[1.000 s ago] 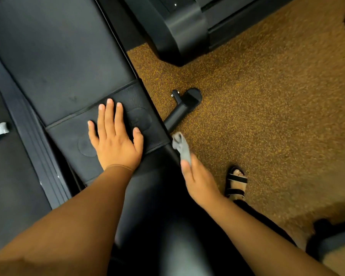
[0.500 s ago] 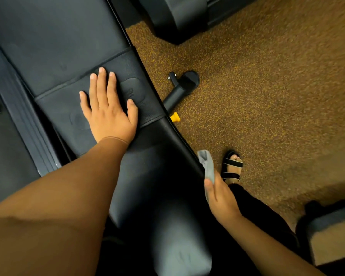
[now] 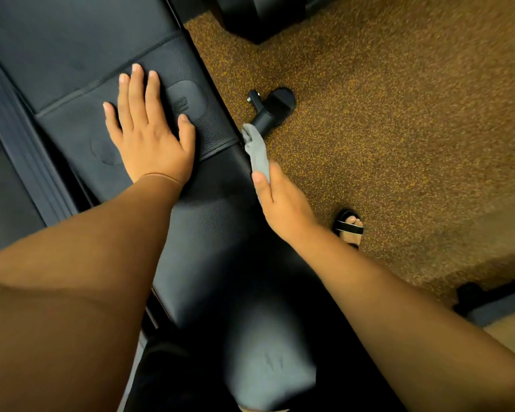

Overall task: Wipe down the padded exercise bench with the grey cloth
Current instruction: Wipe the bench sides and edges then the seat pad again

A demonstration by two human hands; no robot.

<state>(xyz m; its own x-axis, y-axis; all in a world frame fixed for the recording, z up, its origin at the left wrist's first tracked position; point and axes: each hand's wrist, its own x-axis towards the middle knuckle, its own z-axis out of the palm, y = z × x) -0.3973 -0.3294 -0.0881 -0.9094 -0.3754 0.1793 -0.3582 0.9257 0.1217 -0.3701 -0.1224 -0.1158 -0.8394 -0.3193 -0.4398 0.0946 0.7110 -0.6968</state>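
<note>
- Right hand (image 3: 283, 200), fingers pinched on the grey cloth (image 3: 257, 151), works the padded counter's (image 3: 72, 55) right edge; left hand (image 3: 149, 135) lies flat, fingers spread.
- Risk: the loosely bunched cloth could slip to the carpet (image 3: 399, 129), or skim past the side.

A single head-worn wide-angle camera looks steeply down and forward from close range. The padded exercise bench (image 3: 72, 55) runs from the top-left corner toward the bottom centre of the frame. Both forearms enter from the lower edge. Speckled brown carpet (image 3: 399, 129) fills the right side. No second view overlaps.
</note>
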